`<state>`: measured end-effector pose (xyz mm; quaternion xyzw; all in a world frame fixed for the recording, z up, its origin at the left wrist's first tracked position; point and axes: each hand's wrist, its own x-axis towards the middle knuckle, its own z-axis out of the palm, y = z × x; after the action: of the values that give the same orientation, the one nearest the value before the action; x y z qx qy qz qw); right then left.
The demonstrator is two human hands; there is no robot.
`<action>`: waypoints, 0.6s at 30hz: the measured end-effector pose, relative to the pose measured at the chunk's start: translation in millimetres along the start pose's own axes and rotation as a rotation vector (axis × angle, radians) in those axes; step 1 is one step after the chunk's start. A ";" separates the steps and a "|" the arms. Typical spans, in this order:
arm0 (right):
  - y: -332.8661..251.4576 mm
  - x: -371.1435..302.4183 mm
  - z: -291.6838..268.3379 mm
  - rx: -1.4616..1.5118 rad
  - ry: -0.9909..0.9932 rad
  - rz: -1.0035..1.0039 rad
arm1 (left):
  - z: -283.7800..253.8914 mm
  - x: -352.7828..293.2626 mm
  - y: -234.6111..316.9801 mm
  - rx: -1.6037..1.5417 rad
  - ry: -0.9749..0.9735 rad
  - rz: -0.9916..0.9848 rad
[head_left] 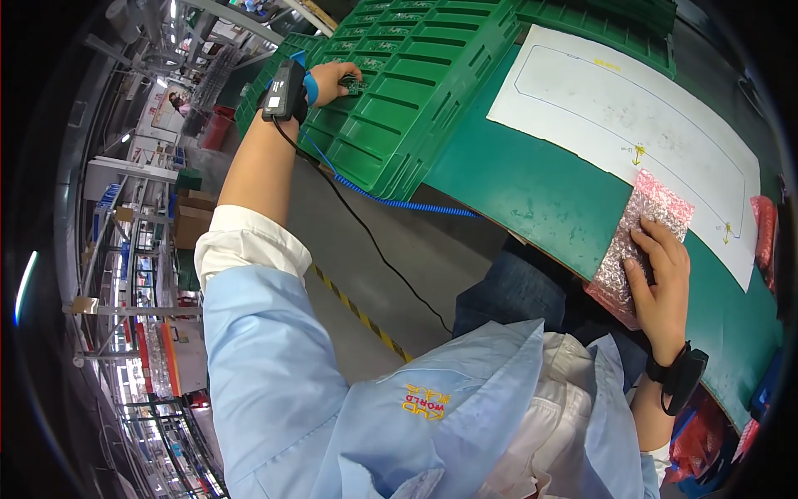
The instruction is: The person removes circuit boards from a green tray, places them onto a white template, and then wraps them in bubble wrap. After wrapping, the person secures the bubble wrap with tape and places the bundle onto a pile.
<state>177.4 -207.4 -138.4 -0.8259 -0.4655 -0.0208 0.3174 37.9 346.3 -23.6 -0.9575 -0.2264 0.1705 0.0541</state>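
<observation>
My left hand (331, 81) reaches over the green tray at the upper left. Its fingers are closed on a small green circuit board (356, 85). More circuit boards (384, 46) lie in the tray's far slots, while the slots nearer to me hold none. On the right, my right hand (663, 283) lies on a pink bubble-wrap bag (617, 259), thumb and fingers apart. That bag sits at the bench's near edge and overlaps a white sheet (573, 100) with a drawn outline. What is inside the bag, if anything, cannot be seen.
The slotted green tray (391, 137) stands on the green bench top (515, 187). A blue coiled cord (399, 203) and a black cable (366, 229) hang from my left wrist. Red packaging (765, 237) lies at the right edge. Shelving (125, 308) stands beyond the aisle on the left.
</observation>
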 end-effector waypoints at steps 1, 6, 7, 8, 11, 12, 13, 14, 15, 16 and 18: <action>0.4 -0.7 -0.3 -0.002 0.002 0.002 | 3.8 2.4 -4.1 0.037 0.036 0.025; -0.8 1.3 -1.0 0.016 -0.007 0.007 | 3.0 0.7 -4.9 -0.031 0.064 0.025; -1.1 1.3 -0.3 0.014 0.005 0.004 | 2.4 1.0 -5.6 -0.028 0.063 0.026; -1.2 1.3 0.5 0.012 0.017 0.000 | 1.7 1.4 -6.4 -0.036 0.060 0.023; -0.4 1.8 0.1 0.017 0.016 0.000 | -1.4 0.7 -11.2 -0.049 0.052 0.013; -0.1 1.3 -1.4 0.020 0.002 0.007 | -4.8 0.4 -11.0 0.014 0.063 0.009; 0.2 1.0 -2.1 0.022 -0.012 0.013 | -8.3 0.1 -10.9 0.075 0.075 0.005; 0.3 0.9 -2.1 0.021 -0.011 0.015 | -11.2 0.3 -10.4 0.136 0.086 0.001; 0.1 1.0 -2.0 0.019 -0.010 0.012 | -15.3 1.1 -10.4 0.136 0.086 0.003; -0.3 1.2 -1.9 0.015 -0.010 0.008 | -21.1 2.2 -11.2 0.081 0.131 -0.001; -0.7 0.9 -1.1 0.008 -0.011 0.003 | -28.6 1.7 -8.7 -0.032 0.220 -0.012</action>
<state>177.6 -207.1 -136.9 -0.8254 -0.4660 -0.0139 0.3183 45.8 354.1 4.3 -0.9697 -0.2276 0.0603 0.0643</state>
